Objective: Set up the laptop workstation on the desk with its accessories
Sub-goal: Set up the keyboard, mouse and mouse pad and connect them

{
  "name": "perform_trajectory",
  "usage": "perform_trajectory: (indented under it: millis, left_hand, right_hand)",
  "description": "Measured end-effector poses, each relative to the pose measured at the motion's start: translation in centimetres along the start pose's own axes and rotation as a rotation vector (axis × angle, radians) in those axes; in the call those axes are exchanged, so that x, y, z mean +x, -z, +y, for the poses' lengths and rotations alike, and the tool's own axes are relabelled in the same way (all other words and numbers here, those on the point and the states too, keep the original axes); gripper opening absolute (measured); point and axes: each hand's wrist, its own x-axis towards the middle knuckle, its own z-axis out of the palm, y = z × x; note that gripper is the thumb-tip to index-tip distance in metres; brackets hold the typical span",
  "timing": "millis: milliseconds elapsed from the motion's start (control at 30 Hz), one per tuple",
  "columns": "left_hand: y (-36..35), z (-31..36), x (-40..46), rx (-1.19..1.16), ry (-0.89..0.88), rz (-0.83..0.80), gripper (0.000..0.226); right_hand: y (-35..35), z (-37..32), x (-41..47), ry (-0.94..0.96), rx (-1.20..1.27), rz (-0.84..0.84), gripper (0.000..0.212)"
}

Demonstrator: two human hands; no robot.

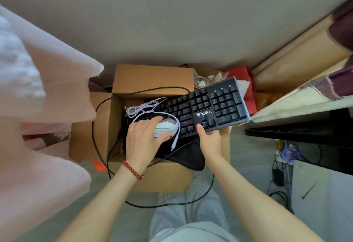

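Here both forearms reach forward and down over an open brown cardboard box (pixel 152 77) on the floor. The left hand (pixel 141 138), with a red bead bracelet (pixel 131 169) at its wrist, is palm-down with the fingers curled around a white and grey computer mouse (pixel 164 130); the mouse sits under the fingertips and against the thumb, gripped from above. Its white braided cable (pixel 143 108) loops away beyond the fingers over the box and hangs down beside the thumb, ending in a small plug.

The right hand (pixel 209 138) is turned with its thumb on top, pressing the near edge of a black full-size mechanical keyboard (pixel 210 108), while the remaining fingers wrap beneath that edge (they are mostly hidden), so the keyboard is pinched between thumb and fingers. The keyboard extends away from the fingers to the right and upward, tilted, its far end past the box rim. Just under both hands lies a black fabric pad (pixel 189 157), draped over the box's near wall. A thin black cable (pixel 101 146) curves around the box, to the left of the left hand's fingers.
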Motion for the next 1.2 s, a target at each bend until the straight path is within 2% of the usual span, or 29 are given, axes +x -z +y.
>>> perform_trajectory:
  millis: [67, 133, 233, 367, 433, 533, 600, 667, 733, 867, 933, 1067, 1133, 1200]
  left_hand:
    - [-0.1, 0.7, 1.0, -0.259, 0.248, -0.083, 0.047]
    - [-0.6, 0.8, 1.8, -0.467, 0.401, -0.091, 0.044]
    - [-1.1, 0.6, 2.5, -0.566, 0.409, -0.159, 0.042]
    - [-0.9, 0.7, 4.4, -0.463, 0.35, -0.352, 0.051]
    - [-0.8, 0.9, 5.5, -0.307, 0.292, -0.36, 0.061]
    - [-0.1, 1.2, 6.0, -0.079, 0.084, -0.324, 0.09]
    - [0.3, 1.7, 5.4, 0.037, -0.036, -0.316, 0.099]
    - [0.1, 2.4, 4.5, 0.187, -0.088, -0.307, 0.098]
    - [-0.4, 3.1, 3.8, 0.316, -0.063, -0.278, 0.098]
    - [-1.4, 3.4, 4.0, 0.358, -0.021, -0.053, 0.073]
    - [-1.5, 3.0, 4.3, 0.36, -0.058, 0.012, 0.062]
    - [-0.7, 2.6, 5.6, 0.339, -0.125, 0.05, 0.047]
    - [-0.1, 2.4, 6.3, 0.335, -0.132, 0.054, 0.045]
    - [0.2, 2.1, 6.6, 0.315, -0.131, 0.066, 0.044]
  right_hand:
    - [0.1, -0.1, -0.2, 0.006, 0.039, -0.008, 0.028]
    - [0.0, -0.5, -0.1, 0.001, 0.118, -0.005, 0.034]
    - [0.0, -2.3, 0.2, 0.006, 0.216, 0.018, 0.04]
    - [0.6, -3.7, 0.4, 0.086, 0.19, 0.001, 0.037]
    - [0.8, -3.5, 0.2, 0.11, 0.192, -0.004, 0.032]
    - [0.4, -3.7, -0.4, 0.131, 0.223, -0.045, 0.015]
    - [0.3, -4.6, -0.8, 0.155, 0.25, -0.078, 0.01]
    - [0.2, -5.7, -1.2, 0.199, 0.24, -0.109, 0.014]
    - [0.1, -6.6, -1.5, 0.246, 0.17, -0.123, 0.007]
    - [-0.2, -7.1, -2.4, 0.322, 0.052, -0.113, 0.002]
    - [0.2, -7.0, -2.7, 0.349, 0.015, -0.117, 0.013]
    - [1.8, -5.5, -2.2, 0.499, -0.15, -0.293, 0.029]
    - [2.3, -3.7, -1.5, 0.451, -0.289, -0.23, 0.037]
    - [2.1, -1.9, -0.5, 0.328, -0.482, -0.065, 0.037]
